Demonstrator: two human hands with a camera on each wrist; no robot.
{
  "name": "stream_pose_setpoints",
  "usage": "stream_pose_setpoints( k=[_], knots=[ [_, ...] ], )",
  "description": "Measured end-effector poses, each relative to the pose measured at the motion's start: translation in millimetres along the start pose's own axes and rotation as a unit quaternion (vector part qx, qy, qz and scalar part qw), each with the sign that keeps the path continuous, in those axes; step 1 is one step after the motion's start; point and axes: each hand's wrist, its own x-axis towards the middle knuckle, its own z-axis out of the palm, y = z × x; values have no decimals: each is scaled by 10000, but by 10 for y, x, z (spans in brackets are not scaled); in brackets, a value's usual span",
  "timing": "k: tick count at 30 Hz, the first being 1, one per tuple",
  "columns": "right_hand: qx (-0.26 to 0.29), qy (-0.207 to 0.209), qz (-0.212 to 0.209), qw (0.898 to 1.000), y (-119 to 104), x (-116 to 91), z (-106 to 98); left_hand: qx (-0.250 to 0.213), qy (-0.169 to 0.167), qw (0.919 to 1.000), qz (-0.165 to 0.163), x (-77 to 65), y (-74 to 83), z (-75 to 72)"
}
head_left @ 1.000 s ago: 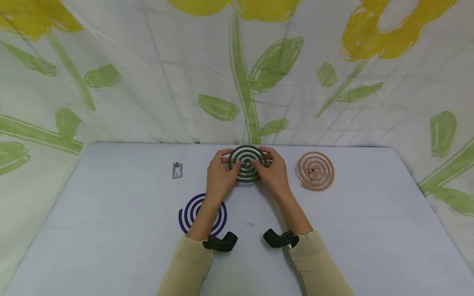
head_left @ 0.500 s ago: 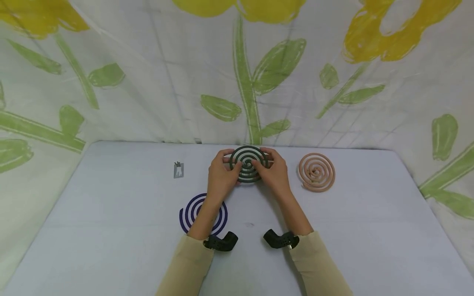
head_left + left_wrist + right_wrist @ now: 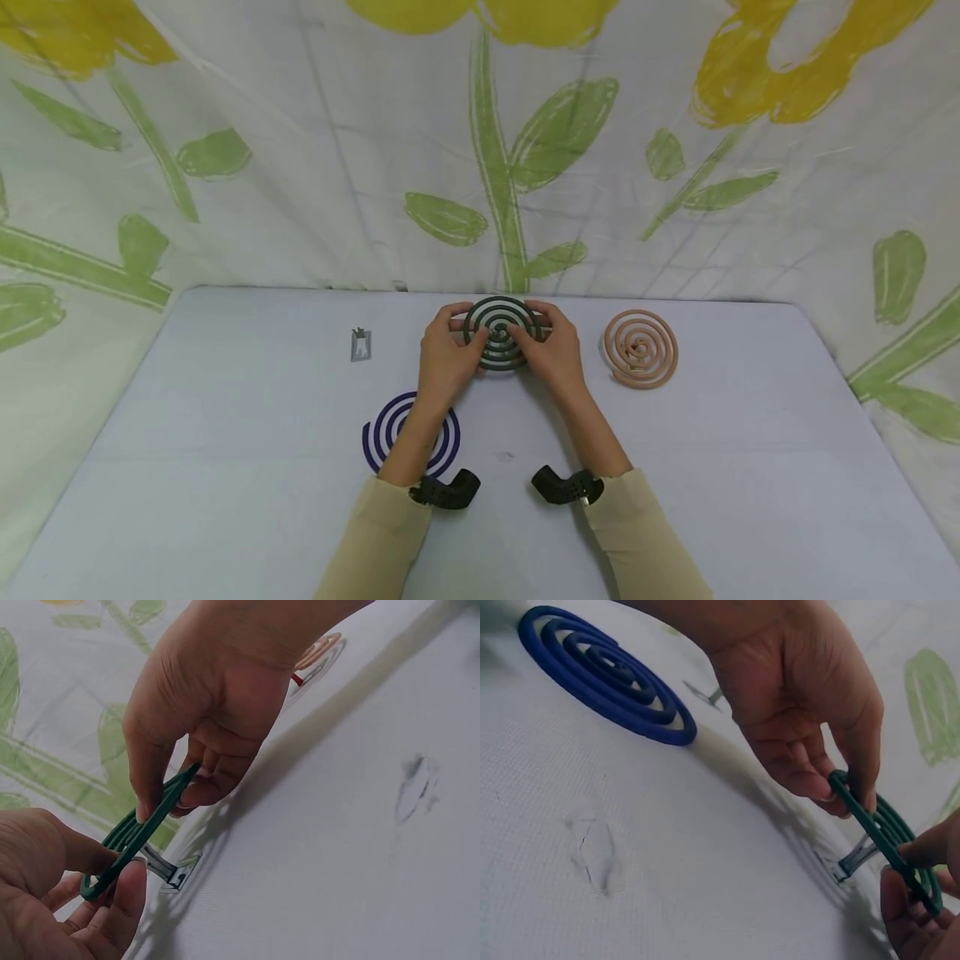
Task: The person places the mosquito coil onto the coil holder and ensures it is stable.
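A dark green mosquito coil (image 3: 501, 335) is between both hands near the table's far edge. My left hand (image 3: 447, 348) pinches its left side, thumb on top and fingers beneath. My right hand (image 3: 557, 350) pinches the right side the same way. In the left wrist view the green coil sits tilted above the white surface, and a small metal stand (image 3: 175, 875) rises from the table under it. The stand's upper end meets the coil's underside, partly hidden by the fingers.
A blue mosquito coil (image 3: 658, 733) lies partly under my left forearm. To the right is an orange-brown coil (image 3: 640, 348), raised a little off the table. Another small metal stand (image 3: 361, 344) lies at the left. A flowered cloth (image 3: 360, 167) hangs behind the white table (image 3: 750, 500).
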Motion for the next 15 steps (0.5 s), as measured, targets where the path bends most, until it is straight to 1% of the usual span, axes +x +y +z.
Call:
stream_pose_setpoints(
  k=[9,15],
  knots=[
    [-3,97,-65,9999,-25,-20,25,-62,83,9998,-140,14,-3,-2],
    [-173,123,-261,9994,-13,-21,42,-104,94,9998,-151,22,-9,-17]
  ],
)
